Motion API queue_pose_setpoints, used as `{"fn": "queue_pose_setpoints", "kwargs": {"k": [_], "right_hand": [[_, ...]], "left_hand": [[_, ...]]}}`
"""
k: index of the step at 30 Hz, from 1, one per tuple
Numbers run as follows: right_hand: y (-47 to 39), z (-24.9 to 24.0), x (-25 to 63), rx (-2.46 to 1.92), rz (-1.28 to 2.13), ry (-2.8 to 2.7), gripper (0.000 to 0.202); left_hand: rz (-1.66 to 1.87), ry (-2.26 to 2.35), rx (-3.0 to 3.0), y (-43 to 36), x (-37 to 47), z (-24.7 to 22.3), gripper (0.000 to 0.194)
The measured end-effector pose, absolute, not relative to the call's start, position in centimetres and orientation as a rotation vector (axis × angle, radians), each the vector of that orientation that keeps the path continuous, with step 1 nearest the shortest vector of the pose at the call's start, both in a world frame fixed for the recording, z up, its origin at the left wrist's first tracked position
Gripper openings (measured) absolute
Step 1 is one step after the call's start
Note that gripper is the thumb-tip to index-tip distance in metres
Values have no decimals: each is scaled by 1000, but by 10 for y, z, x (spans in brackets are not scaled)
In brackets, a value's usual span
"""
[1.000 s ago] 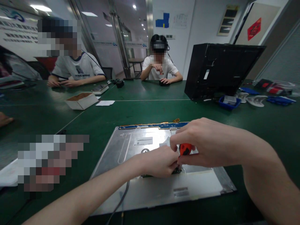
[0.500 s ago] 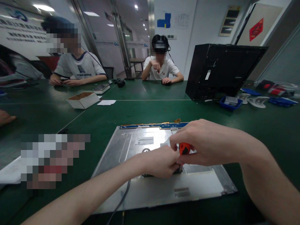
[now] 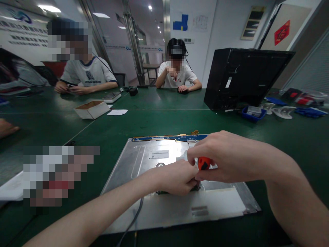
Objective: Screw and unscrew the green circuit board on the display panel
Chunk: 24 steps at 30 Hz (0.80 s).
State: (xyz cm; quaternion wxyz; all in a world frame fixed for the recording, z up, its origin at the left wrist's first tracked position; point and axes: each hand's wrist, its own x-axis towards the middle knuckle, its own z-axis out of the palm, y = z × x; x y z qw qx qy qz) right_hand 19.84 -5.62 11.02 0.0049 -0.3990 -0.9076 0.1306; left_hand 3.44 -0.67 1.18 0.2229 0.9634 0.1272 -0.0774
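A screwdriver with an orange-and-black handle (image 3: 204, 163) stands nearly upright over a silver metal display panel (image 3: 177, 218), with my right hand (image 3: 218, 159) closed around it. Beside its shaft, my left hand (image 3: 180, 177) is closed, fingertips pinched together; what they grip is hidden. A small green circuit board (image 3: 162, 192) shows partly beneath my left hand on the panel. From under that hand a dark cable (image 3: 137, 216) runs toward the near table edge. Along the panel's far edge lies a blue circuit strip (image 3: 154, 139).
A black monitor housing (image 3: 246, 77) stands at the back right beside a blue tray (image 3: 253, 114). An open white box (image 3: 92, 109) and papers (image 3: 117, 112) lie back left. Two people sit across the green table (image 3: 164, 120); another person's hand (image 3: 7, 128) rests at far left.
The dark marking on the screwdriver handle has turned slightly in my right hand. My left hand stays in place; the whole view shifts a little.
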Motion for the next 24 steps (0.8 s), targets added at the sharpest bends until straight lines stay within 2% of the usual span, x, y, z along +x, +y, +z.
{"fn": "queue_pose_setpoints", "kwargs": {"k": [18,24], "right_hand": [[-56,110,196,-1266,312,-2836,7],[-57,110,195,-1282,291,-2843,7]], "left_hand": [[-250,358,2665,-8,35,7,4],[-132,339,2756,-11,36,3,4]]}}
